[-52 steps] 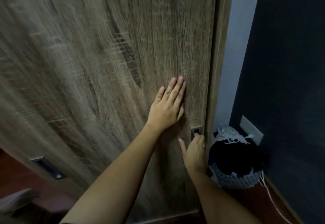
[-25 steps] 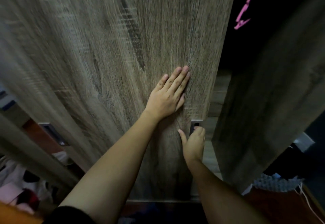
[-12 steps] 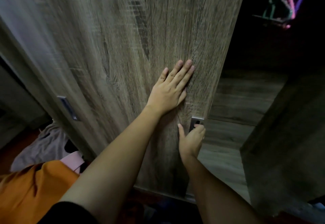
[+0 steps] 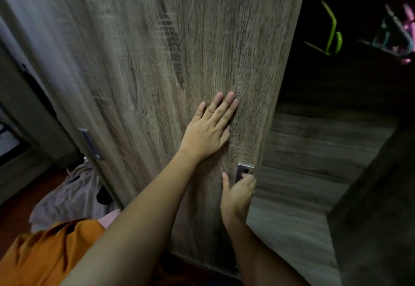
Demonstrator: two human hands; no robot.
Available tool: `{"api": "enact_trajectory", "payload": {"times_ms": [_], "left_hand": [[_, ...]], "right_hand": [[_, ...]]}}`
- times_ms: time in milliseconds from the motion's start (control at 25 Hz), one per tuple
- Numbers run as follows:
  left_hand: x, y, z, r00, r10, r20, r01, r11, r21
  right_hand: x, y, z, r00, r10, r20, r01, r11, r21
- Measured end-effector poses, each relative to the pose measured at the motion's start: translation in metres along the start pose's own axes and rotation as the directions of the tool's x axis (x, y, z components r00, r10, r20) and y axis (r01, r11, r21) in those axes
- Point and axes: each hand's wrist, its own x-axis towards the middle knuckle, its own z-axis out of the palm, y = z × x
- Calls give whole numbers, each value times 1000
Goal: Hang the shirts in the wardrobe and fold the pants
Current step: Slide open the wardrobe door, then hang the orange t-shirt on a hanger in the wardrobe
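wardrobe door (image 4: 179,61) fills mid-frame, wood grain, blurred. left hand (image 4: 208,130) lies flat on the door face near its right edge, fingers straight and together. right hand (image 4: 238,192) is just below it at the door's right edge, fingers hooked into the recessed handle (image 4: 243,171), thumb straight up on the door face. hands are apart, one above the other.

right of the door edge the wardrobe interior (image 4: 314,151) is exposed: dark up top, wood-grain shelf lower down. green hanger (image 4: 332,36) hangs in the dark, upper right of the door. teal and pink hangers (image 4: 395,36) hang further right, blurred. second handle (image 4: 91,144) sits at the door's left edge.

clothes sit left of the door's lower corner. grey garment (image 4: 74,193) is on the reddish floor right by the door, pink garment (image 4: 109,217) just below it, orange garment (image 4: 45,256) nearest the camera. cannot tell shirts from pants.
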Motion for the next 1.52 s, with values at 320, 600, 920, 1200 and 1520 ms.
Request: {"api": "enact_trajectory", "payload": {"times_ms": [320,600,920,1200,1520], "left_hand": [[1,-4,-6,995,-31,97,31,1000,3],[-43,9,-100,828,-368,422,455,882,-123],[-222,-13,-260,452,-831,324,815,533,230],[-267,-51,-292,-167,-892,421,957,-43,288],[-227,-27,-303,-60,-994,94,995,-67,-70]], "right_hand": [[1,-1,6,997,11,79,-7,999,-47],[-26,15,-28,972,-158,175,147,986,75],[-123,-113,-3,579,-625,524,403,778,483],[-198,-163,6,2,-471,882,718,615,326],[-187,-163,-29,291,-634,717,389,763,516]]}}
